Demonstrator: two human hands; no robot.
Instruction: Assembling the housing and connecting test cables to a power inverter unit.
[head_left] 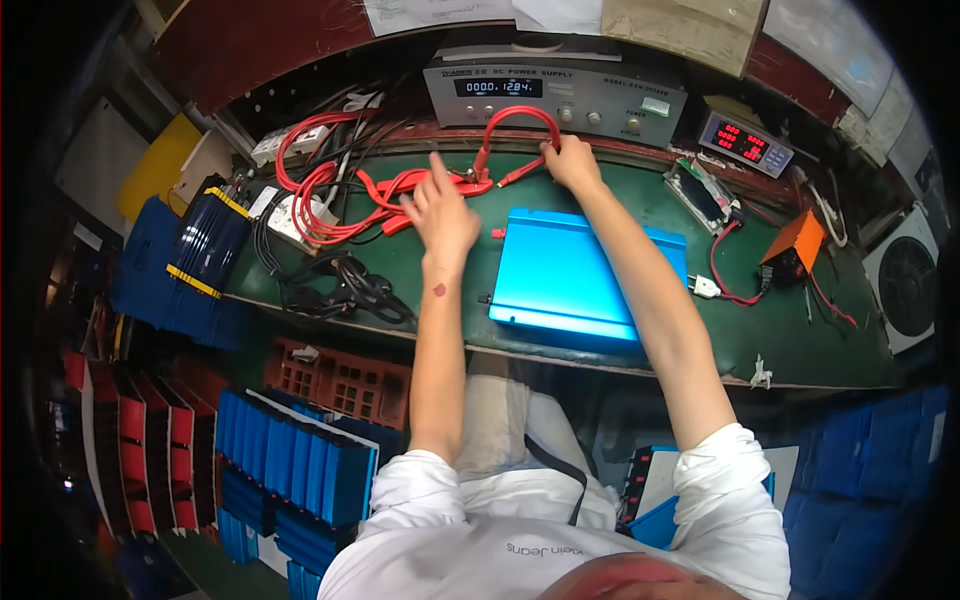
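Two hands of mine work over the thick red cables behind the flat blue metal box [575, 272].

My right hand [572, 160] is closed around the looping red cable [520, 115], holding it just behind the box and in front of the grey bench power supply [560, 90]. My left hand [440, 212] hovers with fingers spread and loose, gripping nothing, just left of the box and close over a red clip lead [440, 183]. Farther left of the box lies a tangle of red and black cables [320, 200]; right of it sits an orange tool [795, 240].
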